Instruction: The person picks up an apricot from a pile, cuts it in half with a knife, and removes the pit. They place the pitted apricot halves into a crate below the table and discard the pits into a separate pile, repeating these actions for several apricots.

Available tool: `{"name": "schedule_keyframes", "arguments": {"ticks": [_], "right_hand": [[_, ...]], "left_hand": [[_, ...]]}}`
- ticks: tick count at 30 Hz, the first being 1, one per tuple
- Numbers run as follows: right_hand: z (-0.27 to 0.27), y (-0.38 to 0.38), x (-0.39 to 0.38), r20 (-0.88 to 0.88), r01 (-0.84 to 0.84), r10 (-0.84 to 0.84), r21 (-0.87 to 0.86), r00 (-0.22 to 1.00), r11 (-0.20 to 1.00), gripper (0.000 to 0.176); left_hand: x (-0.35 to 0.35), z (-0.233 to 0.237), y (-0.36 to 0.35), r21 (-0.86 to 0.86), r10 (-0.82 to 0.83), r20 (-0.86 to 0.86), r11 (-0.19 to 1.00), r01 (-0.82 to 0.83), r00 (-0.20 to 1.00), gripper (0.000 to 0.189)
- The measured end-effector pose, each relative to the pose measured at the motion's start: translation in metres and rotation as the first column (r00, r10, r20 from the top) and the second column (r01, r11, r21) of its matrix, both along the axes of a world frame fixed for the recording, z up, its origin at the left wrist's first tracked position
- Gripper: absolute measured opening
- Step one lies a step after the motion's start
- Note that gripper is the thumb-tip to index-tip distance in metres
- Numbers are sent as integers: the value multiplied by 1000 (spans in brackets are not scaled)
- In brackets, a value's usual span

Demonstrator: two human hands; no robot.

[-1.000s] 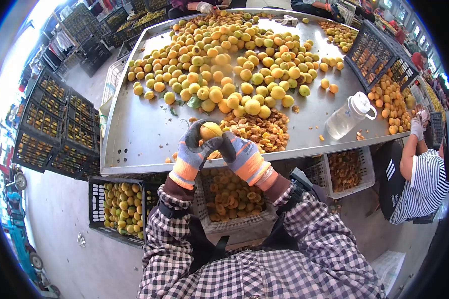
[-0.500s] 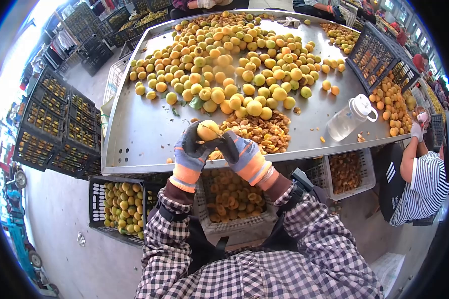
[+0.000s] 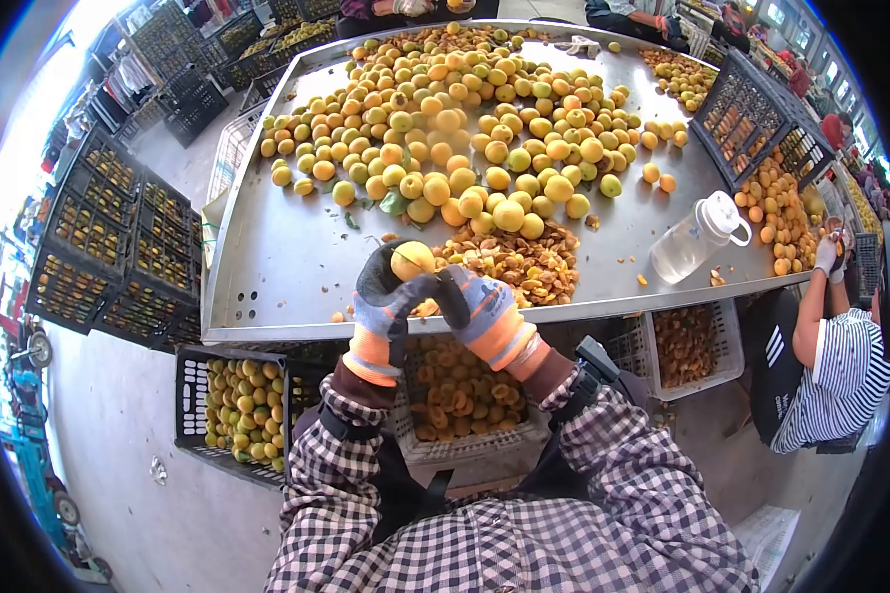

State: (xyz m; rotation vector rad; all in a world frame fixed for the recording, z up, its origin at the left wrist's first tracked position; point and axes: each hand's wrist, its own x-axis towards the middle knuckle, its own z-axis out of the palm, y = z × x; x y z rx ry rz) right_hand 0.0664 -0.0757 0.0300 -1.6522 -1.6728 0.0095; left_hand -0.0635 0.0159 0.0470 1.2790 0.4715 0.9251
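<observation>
A yellow apricot (image 3: 411, 261) sits in the closed fingers of my left hand (image 3: 386, 296), just above the near edge of the metal table (image 3: 302, 282). My right hand (image 3: 477, 304) is closed beside it, fingertips meeting the left ones at the fruit's lower right side. Whatever the right fingers pinch is too small and hidden to make out. Both hands wear grey gloves with dark fingers and orange cuffs. Right behind them lies a heap of brown and yellow fruit scraps (image 3: 529, 262). Below, a pale crate (image 3: 445, 452) holds opened apricot pieces (image 3: 465, 400).
Whole apricots (image 3: 445, 119) cover the table's middle. A water bottle (image 3: 697, 237) stands right, near a tilted black crate (image 3: 747, 109). A filled black crate (image 3: 190, 405) is at lower left, a crate of scraps (image 3: 732, 336) at right. A co-worker (image 3: 841, 366) sits at far right.
My right hand has shifted slightly left, closer to the left hand, and the apricot has turned a little. The view has moved slightly. A co-worker's hand at the far edge now shows a fruit.
</observation>
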Motion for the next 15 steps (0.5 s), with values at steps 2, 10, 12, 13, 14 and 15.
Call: {"name": "schedule_keyframes", "arguments": {"ticks": [2,10,12,13,14,15], "right_hand": [[1,-1,1,3,-21,21,23,1000,1000,16],[-6,0,-1,25,24,-22,-52,999,998,16],[-5,0,-3,-3,18,-18,-44,1000,999,16],[-4,0,-3,-27,12,-13,-38,1000,999,17],[-6,0,-2,-26,13,-14,-37,1000,999,17],[-10,2,-2,-23,7,-8,-27,1000,1000,18]], "left_hand": [[0,5,-5,-362,-91,218,917,167,972,43],[1,2,-2,-9,83,-76,996,-84,994,45],[1,1,0,150,133,-111,982,-116,985,53],[1,1,1,152,131,-111,982,-114,985,53],[1,0,1,216,153,-118,968,-125,981,53],[0,-1,1,279,177,-125,951,-136,976,54]]}}
